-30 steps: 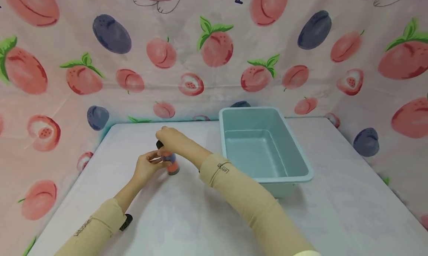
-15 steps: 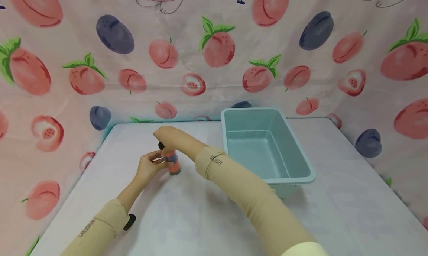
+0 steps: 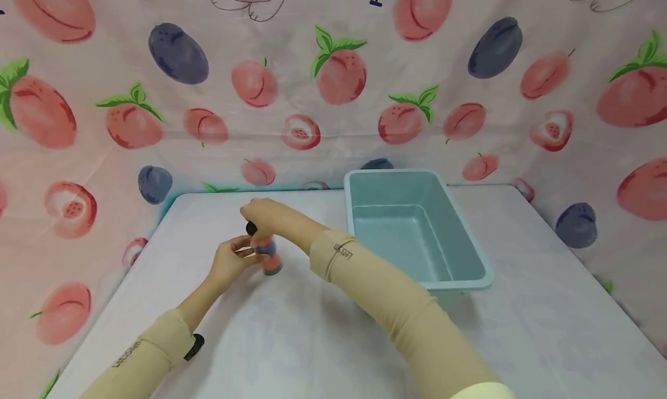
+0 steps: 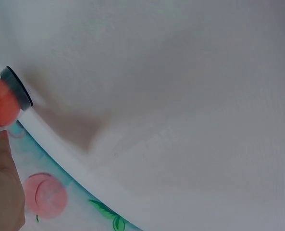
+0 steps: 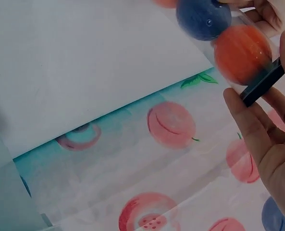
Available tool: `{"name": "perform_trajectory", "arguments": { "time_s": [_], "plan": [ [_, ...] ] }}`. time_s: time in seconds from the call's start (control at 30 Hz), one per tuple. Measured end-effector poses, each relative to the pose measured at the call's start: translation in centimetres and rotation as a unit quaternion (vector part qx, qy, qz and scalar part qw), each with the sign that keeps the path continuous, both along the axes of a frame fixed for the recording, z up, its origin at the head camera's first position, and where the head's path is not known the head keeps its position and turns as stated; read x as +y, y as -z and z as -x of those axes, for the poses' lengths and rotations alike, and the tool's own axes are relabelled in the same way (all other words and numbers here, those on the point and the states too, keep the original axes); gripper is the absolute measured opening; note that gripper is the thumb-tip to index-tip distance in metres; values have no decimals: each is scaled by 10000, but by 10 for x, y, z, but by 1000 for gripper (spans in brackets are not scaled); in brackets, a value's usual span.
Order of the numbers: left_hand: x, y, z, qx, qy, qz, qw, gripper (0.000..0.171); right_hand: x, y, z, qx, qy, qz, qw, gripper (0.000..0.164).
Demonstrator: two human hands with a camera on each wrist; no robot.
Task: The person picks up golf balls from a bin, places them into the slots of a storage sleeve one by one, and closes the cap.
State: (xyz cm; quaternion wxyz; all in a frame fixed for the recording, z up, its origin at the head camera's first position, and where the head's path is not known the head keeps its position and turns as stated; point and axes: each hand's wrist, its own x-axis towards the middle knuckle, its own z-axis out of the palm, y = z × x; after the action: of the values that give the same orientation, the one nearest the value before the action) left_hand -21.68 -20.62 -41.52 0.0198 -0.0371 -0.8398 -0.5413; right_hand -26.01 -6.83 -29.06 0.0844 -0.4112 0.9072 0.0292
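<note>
A clear tube [image 3: 272,264] with orange and blue balls inside stands slightly tilted at the left of the table, its lower end close over the cloth. My left hand [image 3: 228,264] grips its middle, fingers behind and thumb in front. At the upper end, my right hand [image 3: 268,216] holds the black cap [image 5: 263,83] between fingers and thumb. Through the wall in the right wrist view show an orange ball [image 5: 243,54] and a blue ball [image 5: 204,18]. The left wrist view shows the dark lower end cap [image 4: 17,89] and part of the left hand.
To the right of the tube is a pale blue-green plastic basin [image 3: 484,277], partly behind the right forearm. White cloth covers the table [image 3: 302,341]. A fruit-printed curtain [image 3: 297,86] hangs behind and along the sides. A black strap piece [image 3: 195,348] shows at the left wrist.
The right hand has turned slightly at the cap, and the tube stands a little more upright. Both hands keep their hold in nearly the same place; the view shifts slightly.
</note>
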Motion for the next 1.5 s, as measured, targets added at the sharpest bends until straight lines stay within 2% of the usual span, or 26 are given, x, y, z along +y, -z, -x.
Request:
{"name": "perform_trajectory", "arguments": {
  "time_s": [0.23, 0.4, 0.53, 0.8, 1.0, 1.07, 1.13, 1.3, 1.4, 1.5],
  "plan": [
    [-6, -4, -3, 644, 288, 493, 9963, 41, 3, -13, -3, -490, -112, -501, 9975, 59],
    [-5, -8, -5, 644, 397, 395, 9963, 44, 14, -21, -1, -768, -61, -590, 9953, 64],
    [-4, -13, -6, 681, 452, 398, 9959, 52, 26, -24, 2, -937, -184, -721, 9928, 59],
    [-8, -31, -13, 862, 536, 638, 9928, 62, 54, -25, 5, -818, -537, -1250, 9873, 64],
    [-12, -40, -18, 1347, 489, 1053, 9841, 62, 73, -24, 0, -651, -537, -1641, 9828, 68],
    [-13, -42, -18, 1671, 515, 1284, 9762, 58, 79, -24, -2, -610, -486, -1736, 9817, 70],
    [-14, -44, -20, 2039, 552, 1563, 9649, 56, 84, -23, -4, -564, -522, -1722, 9821, 72],
    [-17, -43, -27, 2937, 708, 2509, 9196, 59, 87, -14, -9, -556, -818, -1461, 9843, 77],
    [-19, -41, -31, 3199, 867, 2972, 8955, 62, 85, -6, -13, -643, -864, -1392, 9844, 81],
    [-20, -38, -32, 3356, 902, 3226, 8805, 63, 82, 0, -15, -624, -820, -1418, 9845, 84]
  ]
}}
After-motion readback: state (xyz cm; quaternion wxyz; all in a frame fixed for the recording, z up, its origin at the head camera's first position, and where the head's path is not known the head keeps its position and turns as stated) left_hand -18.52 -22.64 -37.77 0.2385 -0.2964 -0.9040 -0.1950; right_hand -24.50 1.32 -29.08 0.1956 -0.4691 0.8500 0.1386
